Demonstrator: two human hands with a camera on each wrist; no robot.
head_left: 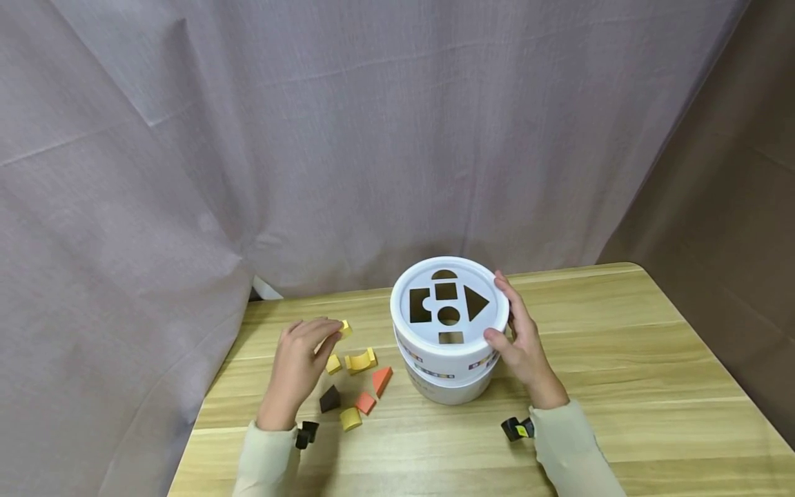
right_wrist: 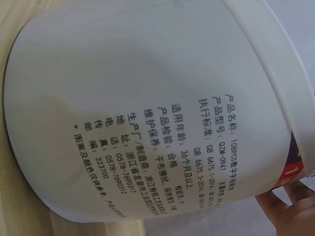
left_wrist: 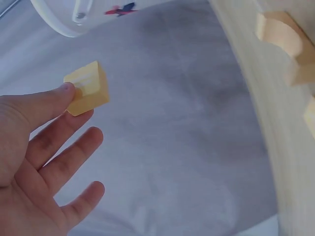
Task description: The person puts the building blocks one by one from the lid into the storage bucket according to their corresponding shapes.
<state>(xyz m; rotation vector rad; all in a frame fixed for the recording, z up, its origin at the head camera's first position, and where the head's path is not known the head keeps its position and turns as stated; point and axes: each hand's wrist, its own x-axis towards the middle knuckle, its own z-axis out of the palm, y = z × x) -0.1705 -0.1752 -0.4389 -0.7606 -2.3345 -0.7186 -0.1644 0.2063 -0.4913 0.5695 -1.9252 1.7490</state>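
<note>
My left hand [head_left: 297, 362] pinches a small yellow block [left_wrist: 87, 88] between thumb and fingertips, raised above the table to the left of a white bucket [head_left: 447, 397]. In the left wrist view the other fingers are spread away from the block. With my right hand [head_left: 524, 352] I grip the bucket's right rim, the thumb on top and the fingers along the far side. The bucket's lid [head_left: 406, 276] has cut-out holes: a triangle, a circle, rectangles, a half circle and a notched shape. Printed text covers the bucket's side in the right wrist view.
Between left hand and bucket lie a yellow arch block [head_left: 361, 362], a small yellow block [head_left: 333, 364], a red triangular block [head_left: 381, 379], a smaller red block [head_left: 365, 403], a dark block [head_left: 330, 399] and a yellow curved block [head_left: 350, 418]. A grey curtain [head_left: 404, 138] hangs behind the wooden table [head_left: 640, 373].
</note>
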